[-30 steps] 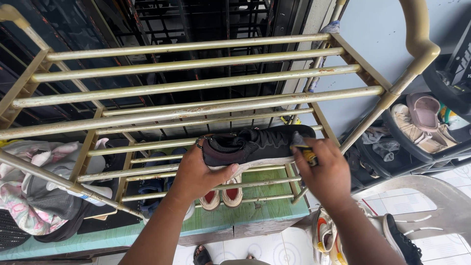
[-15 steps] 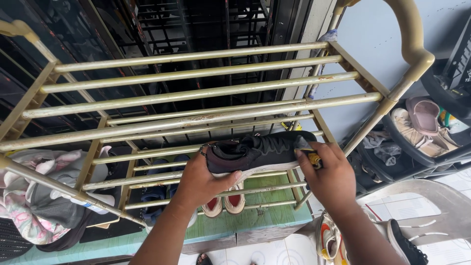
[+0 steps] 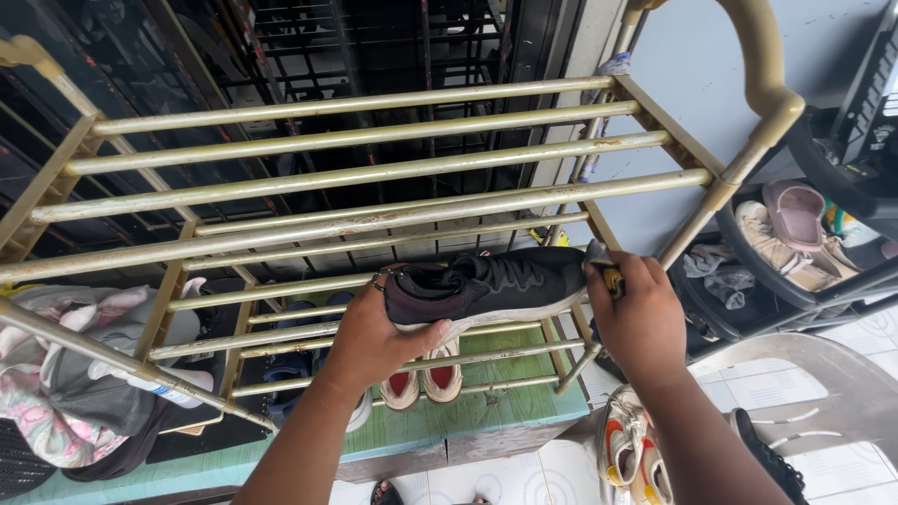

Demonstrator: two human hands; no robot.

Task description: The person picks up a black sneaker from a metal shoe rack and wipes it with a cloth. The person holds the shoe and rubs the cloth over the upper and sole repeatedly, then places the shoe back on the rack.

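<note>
Both hands hold a black sneaker [image 3: 491,285] with a white sole over the second tier of a brass-coloured metal shoe rack [image 3: 374,178]; the left hand [image 3: 374,341] grips its heel end, the right hand [image 3: 641,318] closes on the toe; below, a pair of white shoes with red insoles [image 3: 423,382] sits on a green board [image 3: 505,411]; bundled clothes [image 3: 65,393] lie to the left; a dark basket of sandals [image 3: 795,234] stands to the right by a pale blue wall [image 3: 692,56]; more sneakers [image 3: 631,449] rest on the white tiled floor [image 3: 552,472]; dark window bars [image 3: 374,47] stand behind the rack.
</note>
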